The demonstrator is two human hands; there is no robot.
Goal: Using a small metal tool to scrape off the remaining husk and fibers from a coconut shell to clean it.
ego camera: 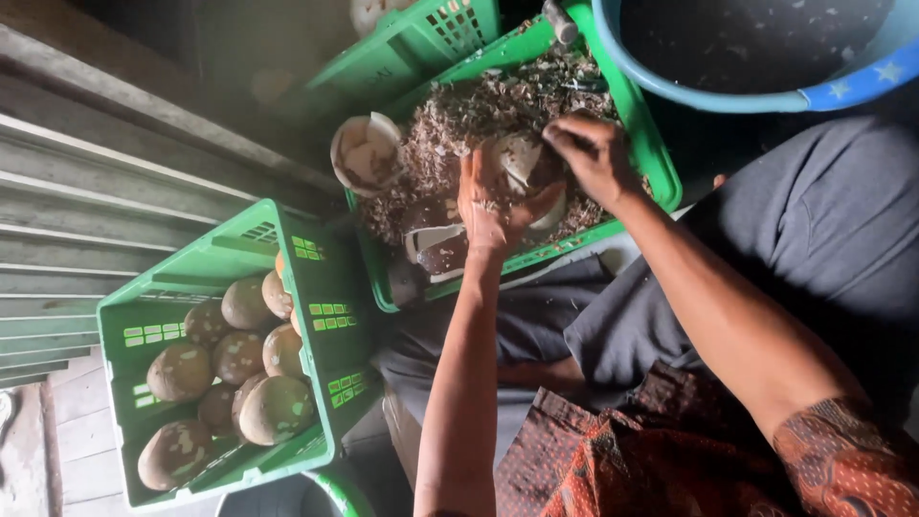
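The left hand (490,203) cups a partly peeled coconut (517,165) over the shavings-filled green crate (639,124), while the right hand (592,153) closes on its top edge, fingers curled. Fingers sit close together; a slip could scrape them or drop the slick nut.
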